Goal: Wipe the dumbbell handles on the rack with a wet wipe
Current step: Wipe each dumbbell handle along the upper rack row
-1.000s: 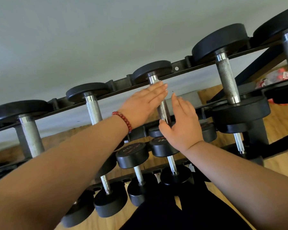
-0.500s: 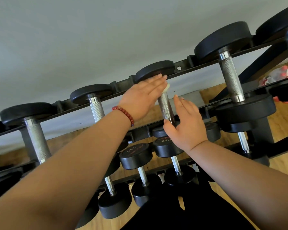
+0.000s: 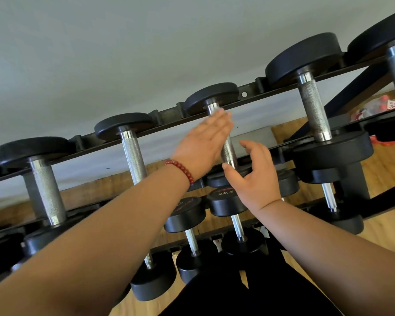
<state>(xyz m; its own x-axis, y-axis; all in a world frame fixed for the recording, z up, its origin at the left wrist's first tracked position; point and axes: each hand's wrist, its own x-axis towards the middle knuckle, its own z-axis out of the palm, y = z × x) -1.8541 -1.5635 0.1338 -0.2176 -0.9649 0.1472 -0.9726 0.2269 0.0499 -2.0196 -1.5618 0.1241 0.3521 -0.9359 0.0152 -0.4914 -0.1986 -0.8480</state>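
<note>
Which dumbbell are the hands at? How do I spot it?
On the black rack, follow the top row of dumbbells. One handle sits between the left hand and right hand. It is thinner than its neighbours, which nobody touches.

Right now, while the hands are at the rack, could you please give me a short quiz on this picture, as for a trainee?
1. True or false: the left hand lies against a handle with its fingers straight.
2. Which number is on the dumbbell just below the right hand? A: 12.5. B: 22.5. C: 40.
3. Fill in: the bracelet on the left wrist is ___ in colour.

Key: 1 true; 2 B; 3 red.
</note>
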